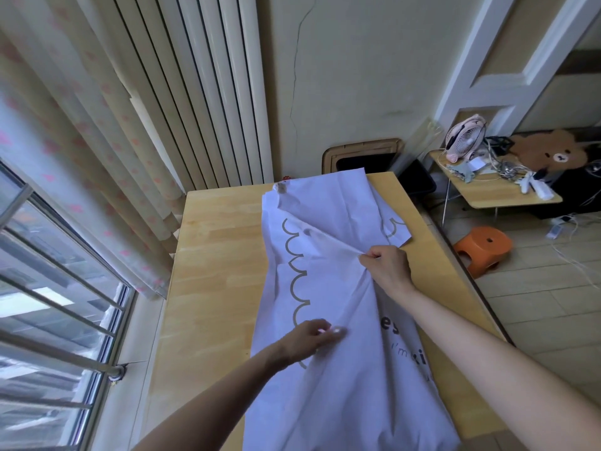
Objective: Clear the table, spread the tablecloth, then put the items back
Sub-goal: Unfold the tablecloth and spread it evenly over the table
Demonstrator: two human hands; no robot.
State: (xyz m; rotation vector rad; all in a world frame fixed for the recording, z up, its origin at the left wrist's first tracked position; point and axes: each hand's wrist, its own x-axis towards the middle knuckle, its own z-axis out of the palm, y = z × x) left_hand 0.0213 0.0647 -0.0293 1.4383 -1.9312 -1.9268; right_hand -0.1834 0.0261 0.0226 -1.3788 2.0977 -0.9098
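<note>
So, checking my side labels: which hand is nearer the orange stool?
Right. The right hand pinches the cloth left of the stool, which stands on the floor past the table edge. The left hand touches the cloth further left, nearer the person.

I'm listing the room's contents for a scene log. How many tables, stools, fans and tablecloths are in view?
Tables: 2, the large wooden table and the small side table
Stools: 1, the orange stool
Fans: 1, the pink fan
Tablecloths: 1, the white tablecloth
Total: 5
</note>
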